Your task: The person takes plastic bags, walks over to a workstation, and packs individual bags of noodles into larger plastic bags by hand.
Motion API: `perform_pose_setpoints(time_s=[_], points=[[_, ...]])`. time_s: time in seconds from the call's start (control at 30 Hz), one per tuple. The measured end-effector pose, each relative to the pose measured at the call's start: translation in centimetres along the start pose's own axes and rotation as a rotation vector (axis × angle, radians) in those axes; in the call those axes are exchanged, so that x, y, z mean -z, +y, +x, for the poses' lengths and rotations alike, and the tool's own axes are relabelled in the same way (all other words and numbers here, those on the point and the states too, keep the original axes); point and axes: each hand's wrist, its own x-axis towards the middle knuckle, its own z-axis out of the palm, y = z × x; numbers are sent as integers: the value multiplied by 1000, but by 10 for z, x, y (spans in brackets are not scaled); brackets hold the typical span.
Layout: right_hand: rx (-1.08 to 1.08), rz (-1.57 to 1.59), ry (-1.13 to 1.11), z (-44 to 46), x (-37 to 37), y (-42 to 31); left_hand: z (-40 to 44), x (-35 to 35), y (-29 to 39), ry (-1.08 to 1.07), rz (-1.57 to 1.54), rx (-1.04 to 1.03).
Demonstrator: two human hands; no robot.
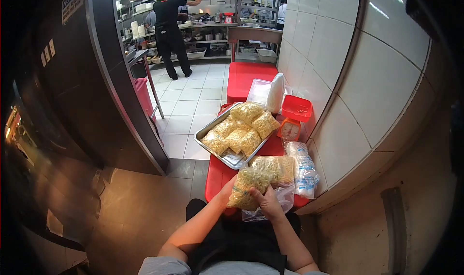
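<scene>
A clear bag of yellow noodles (249, 185) is held between both my hands, above my lap. My left hand (228, 190) grips its left side, with the fingers partly hidden behind the bag. On the right side, my right hand (267, 200) holds it with the thumb across the front. Just beyond, a larger pack of noodles (278, 168) lies on the red table (215, 178), with loose clear plastic (285, 196) beside it. A metal tray (205, 146) holds several filled noodle bags (241, 130) and sits further forward.
An orange scale (290, 129) carries a red basket (297, 108). Wrapped plastic packs (302, 168) lie by the tiled wall (319, 62). A white container (259, 91) stands behind the tray. A person in black (169, 31) stands at the far kitchen shelves (208, 42). A dark partition rises at left.
</scene>
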Motion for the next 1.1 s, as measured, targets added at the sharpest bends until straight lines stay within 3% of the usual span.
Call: perform_pose_setpoints(time_s=[0.13, 0.2, 0.27, 0.33, 0.43, 0.5, 0.53, 0.6, 0.63, 0.7, 0.77, 0.87, 0.93, 0.97, 1.0, 1.1], points=[[-29, -149, -91, -8, -13, -12, -11, 1, 13, -69, -46, 154], [16, -143, -90, -14, -22, -19, -7, 3, 11, 125, 57, -37], [64, -107, -131, -14, -28, -14, -6, 5, 8, 498, 193, -171], [111, -42, -214, -13, -29, 4, -5, 7, 0, 489, 204, -228], [224, -232, -160, -8, -32, 14, -12, -18, -9, 396, 102, -244], [380, -412, -24, -5, -26, 28, 5, 19, -8, 317, 796, -488], [453, -506, 54, -8, -21, 33, 4, 25, -17, 385, 931, -510], [59, -298, -12, -25, -6, 37, -2, 12, -31, 542, 1201, -535], [-133, -183, -45, -33, -1, 37, -14, -23, -34, 683, 1637, -498], [-214, 138, 17, -48, 6, 43, -18, -28, -33, 809, 2006, -436], [-280, 459, -7, -66, 16, 37, -18, -29, -41, 696, 2147, -505], [-260, 435, 98, -95, 64, 26, -21, -39, -61, 564, 2137, -563], [-47, 210, 291, -115, 66, -7, -30, -30, -80, 373, 2235, -609], [-41, 124, 267, -126, 73, -21, -35, -26, -88, 266, 2242, -632], [-38, 114, 250, -135, 79, -29, -34, -18, -91, 261, 2305, -581], [-10, -295, 100, -141, 83, -21, -24, 1, -88, 206, 2438, -469]])
